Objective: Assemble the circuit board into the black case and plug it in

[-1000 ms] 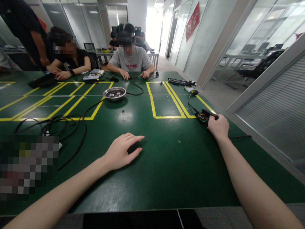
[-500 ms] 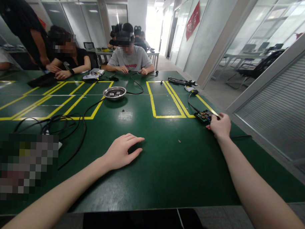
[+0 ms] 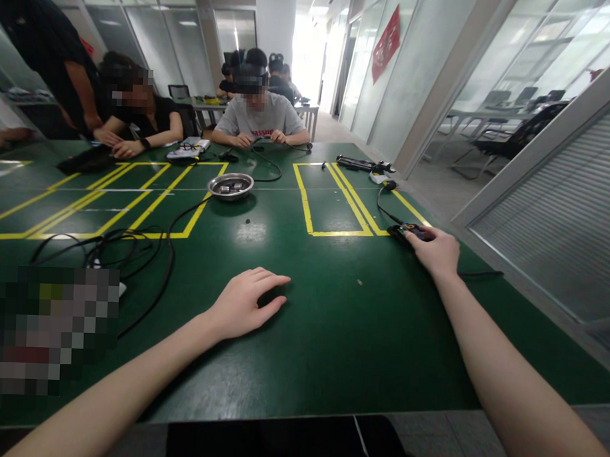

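My left hand (image 3: 247, 303) rests on the green tabletop with thumb and fingers apart, holding nothing. Off to the right, my right hand (image 3: 438, 253) grips a small dark device with an exposed circuit board (image 3: 410, 229). Its thumb lies along the near side, and the fingers cover much of the device. A black cable (image 3: 380, 204) runs from the device's far side up to a black plug-like end (image 3: 389, 185). Another dark cable (image 3: 481, 273) lies to the right of my right wrist.
A metal bowl (image 3: 215, 191) with small metal parts stands mid-table. Coiled black cables (image 3: 127, 245) lie at left. A folded black tripod-like object (image 3: 360, 164) is at the far right. Yellow tape (image 3: 337, 234) marks rectangles. Across the table, a person in grey (image 3: 261, 117) handles a cable.
My right hand has shifted slightly left over the circuit-board device, now covering more of it; the device looks tilted differently. My left hand stays put. The person opposite has raised the cable slightly.
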`<control>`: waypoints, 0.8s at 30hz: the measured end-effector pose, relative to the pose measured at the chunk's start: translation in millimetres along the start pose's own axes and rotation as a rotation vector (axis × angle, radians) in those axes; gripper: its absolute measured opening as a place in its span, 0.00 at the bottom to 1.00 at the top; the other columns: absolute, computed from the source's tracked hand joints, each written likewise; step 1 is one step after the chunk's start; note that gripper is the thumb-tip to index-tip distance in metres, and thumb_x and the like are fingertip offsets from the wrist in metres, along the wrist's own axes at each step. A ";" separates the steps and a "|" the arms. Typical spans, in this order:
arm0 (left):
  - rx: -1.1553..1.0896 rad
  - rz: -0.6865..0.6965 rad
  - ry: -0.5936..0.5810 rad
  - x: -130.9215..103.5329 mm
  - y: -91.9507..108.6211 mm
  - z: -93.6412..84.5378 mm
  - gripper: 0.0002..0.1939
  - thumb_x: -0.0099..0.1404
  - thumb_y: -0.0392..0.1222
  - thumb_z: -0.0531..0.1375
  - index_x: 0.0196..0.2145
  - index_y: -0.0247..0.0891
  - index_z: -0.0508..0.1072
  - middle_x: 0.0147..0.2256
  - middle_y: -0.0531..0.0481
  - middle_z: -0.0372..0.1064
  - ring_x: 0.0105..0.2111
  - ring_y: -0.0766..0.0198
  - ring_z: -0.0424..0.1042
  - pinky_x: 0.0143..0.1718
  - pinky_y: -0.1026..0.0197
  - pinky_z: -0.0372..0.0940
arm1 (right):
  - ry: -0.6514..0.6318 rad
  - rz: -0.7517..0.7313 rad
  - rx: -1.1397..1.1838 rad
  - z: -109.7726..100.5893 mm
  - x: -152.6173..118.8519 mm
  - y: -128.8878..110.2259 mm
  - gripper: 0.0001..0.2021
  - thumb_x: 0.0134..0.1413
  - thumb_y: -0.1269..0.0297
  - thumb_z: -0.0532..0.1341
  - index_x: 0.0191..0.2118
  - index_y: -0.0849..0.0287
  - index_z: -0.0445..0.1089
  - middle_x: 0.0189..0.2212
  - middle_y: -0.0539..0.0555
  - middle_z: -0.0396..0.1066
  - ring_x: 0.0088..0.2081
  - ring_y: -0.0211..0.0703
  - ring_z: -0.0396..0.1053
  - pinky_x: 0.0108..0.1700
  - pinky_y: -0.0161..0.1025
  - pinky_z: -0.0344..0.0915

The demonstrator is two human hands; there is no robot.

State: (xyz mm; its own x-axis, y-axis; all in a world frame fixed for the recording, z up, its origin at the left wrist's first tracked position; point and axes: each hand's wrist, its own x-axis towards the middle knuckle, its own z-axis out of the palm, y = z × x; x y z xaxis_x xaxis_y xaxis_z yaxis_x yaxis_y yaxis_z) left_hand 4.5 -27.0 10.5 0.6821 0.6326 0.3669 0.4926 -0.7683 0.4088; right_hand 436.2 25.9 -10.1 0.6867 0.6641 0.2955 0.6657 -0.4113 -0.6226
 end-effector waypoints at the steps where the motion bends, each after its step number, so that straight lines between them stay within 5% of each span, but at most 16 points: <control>1: 0.003 0.000 -0.002 0.1 -0.1 0.0 0.14 0.73 0.43 0.59 0.53 0.39 0.76 0.45 0.44 0.80 0.45 0.54 0.78 0.48 0.50 0.73 | -0.018 -0.013 -0.044 -0.1 -0.5 -1.0 0.22 0.50 0.59 0.71 0.50 0.64 0.79 0.44 0.65 0.81 0.49 0.61 0.77 0.52 0.52 0.72; 9: 0.026 -0.024 -0.015 0.2 0.5 1.5 0.12 0.72 0.41 0.60 0.51 0.39 0.77 0.45 0.45 0.81 0.45 0.54 0.78 0.48 0.50 0.73 | -0.272 -0.189 0.087 2.2 -17.8 -21.6 0.18 0.49 0.58 0.71 0.44 0.61 0.80 0.43 0.60 0.81 0.48 0.58 0.78 0.50 0.51 0.73; 15: -0.006 -0.017 0.042 -0.4 1.0 2.5 0.17 0.71 0.41 0.60 0.56 0.39 0.75 0.50 0.42 0.78 0.49 0.52 0.76 0.52 0.48 0.73 | -0.684 -0.511 0.295 3.3 -96.9 -71.3 0.16 0.50 0.61 0.72 0.46 0.57 0.81 0.44 0.57 0.81 0.43 0.49 0.79 0.46 0.44 0.75; 17: -0.025 -0.011 0.053 -0.5 1.9 1.5 0.19 0.69 0.41 0.63 0.56 0.40 0.74 0.52 0.41 0.76 0.51 0.52 0.75 0.52 0.49 0.72 | -0.899 -0.803 0.395 -1.0 -127.9 -83.2 0.15 0.54 0.63 0.70 0.49 0.57 0.79 0.47 0.57 0.80 0.46 0.49 0.78 0.48 0.44 0.75; 20: -0.045 0.017 0.013 -0.6 3.7 -0.1 0.12 0.62 0.44 0.69 0.44 0.41 0.79 0.47 0.44 0.76 0.47 0.53 0.74 0.50 0.51 0.71 | -1.051 -1.090 0.420 -9.1 -160.3 -90.9 0.20 0.53 0.63 0.72 0.53 0.56 0.77 0.49 0.57 0.79 0.47 0.49 0.78 0.51 0.43 0.73; 24: -0.036 0.039 -0.047 -0.5 5.0 -0.4 0.09 0.61 0.45 0.70 0.32 0.40 0.75 0.37 0.47 0.74 0.42 0.56 0.73 0.47 0.52 0.67 | -1.036 -1.165 0.340 -12.5 -168.6 -88.8 0.21 0.56 0.62 0.70 0.55 0.54 0.75 0.50 0.55 0.78 0.46 0.47 0.78 0.49 0.41 0.74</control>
State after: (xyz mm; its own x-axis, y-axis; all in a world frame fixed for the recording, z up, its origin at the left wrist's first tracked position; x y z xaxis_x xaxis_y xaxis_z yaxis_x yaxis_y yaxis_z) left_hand 6.4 -31.2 12.7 0.7254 0.5961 0.3441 0.4457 -0.7878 0.4251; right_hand 265.0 -57.3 4.4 -0.7084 0.6784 0.1947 0.4707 0.6597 -0.5858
